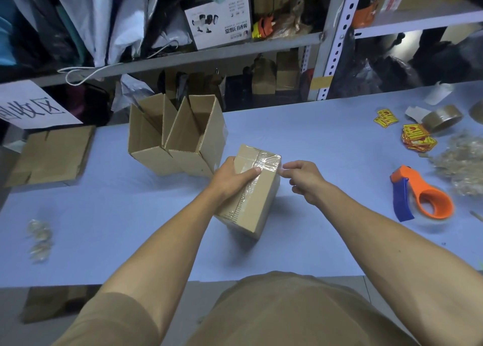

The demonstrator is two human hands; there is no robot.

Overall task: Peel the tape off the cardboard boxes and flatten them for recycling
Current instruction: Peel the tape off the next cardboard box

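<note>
At the left edge of the frame you have a white paper sign [31,108] with large black Chinese characters, seen upside down from where you stand; they appear to read 回收区, with the first character cut off by the frame edge. In the upper middle, on the shelf, a white product box [219,21] also faces you upside down: it carries Chinese print in dark letters and a line of small Latin capitals, too small to read with certainty. At the right, the yellow stickers [415,136] on the table carry red print, too small to read. The taped box [251,196] shows a printed line along its edge, unreadable.
</note>
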